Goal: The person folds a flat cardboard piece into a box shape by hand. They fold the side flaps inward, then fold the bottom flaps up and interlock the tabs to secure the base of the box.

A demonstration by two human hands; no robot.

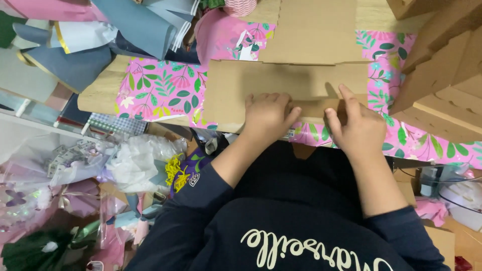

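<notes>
A person in a dark blue top leans over a table and presses both hands down on a flat brown cardboard sheet (286,80). The cardboard lies in the middle of the table, on top of pink wrapping paper (160,88) that has green leaves and flowers printed on it. The left hand (268,115) rests on the near edge of the cardboard with its fingers curled under, knuckles up, pushing on a folded flap. The right hand (357,128) sits just beside it, also on the near edge, with one finger stretched out flat and pointing up along the fold; neither hand is wrapped around anything, they only push down. To the right stands a stack of brown cardboard boxes (442,65), tilted and piled. At the top left lie sheets of grey-blue paper (135,25) and some pink sheets. Down on the left, below the table, there are bunches wrapped in clear plastic (135,160), with a bit of curly yellow ribbon (175,173) near them. A small white label shows on the person's left sleeve (194,179)
</notes>
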